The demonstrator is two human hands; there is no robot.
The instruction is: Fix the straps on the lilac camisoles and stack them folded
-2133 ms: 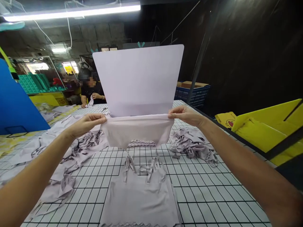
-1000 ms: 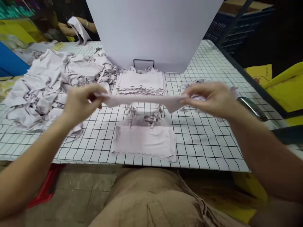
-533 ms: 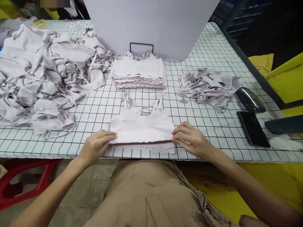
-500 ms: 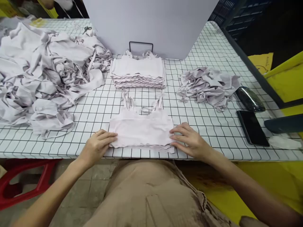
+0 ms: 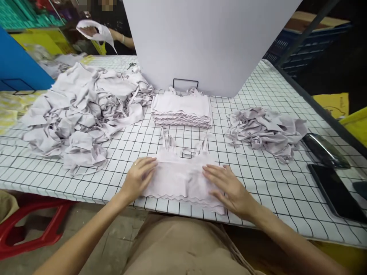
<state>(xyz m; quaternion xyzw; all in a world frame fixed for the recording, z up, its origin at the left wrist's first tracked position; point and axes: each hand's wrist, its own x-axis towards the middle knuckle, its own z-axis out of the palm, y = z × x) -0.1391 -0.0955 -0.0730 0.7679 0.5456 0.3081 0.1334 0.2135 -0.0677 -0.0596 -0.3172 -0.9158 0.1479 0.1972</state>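
Observation:
A pale lilac strappy crop top (image 5: 174, 179) lies flat before me at the table's front edge, its straps pointing away and its wavy hem towards me. Other layers show beneath its hem at the right. My left hand (image 5: 140, 175), with a ring on one finger, rests its stretched fingertips on the top's left edge. On the right side, my right hand (image 5: 229, 187) lies with fingers spread over the cloth, which is rumpled beside it. Just beyond the straps sits a neat stack of the same tops (image 5: 180, 109).
A big heap of loose lilac cloth (image 5: 86, 103) covers the left, a smaller pile (image 5: 266, 130) the right. A black phone (image 5: 335, 191) and a dark glossy case (image 5: 327, 149) lie at far right. A pale upright board (image 5: 212, 46) stands behind; a co-worker's hand (image 5: 88, 30) holds white cloth.
My view has tilted up, bringing the co-worker's hand and a blue board into sight. My right hand has moved from the top's right edge inward onto the cloth, which is now rumpled there.

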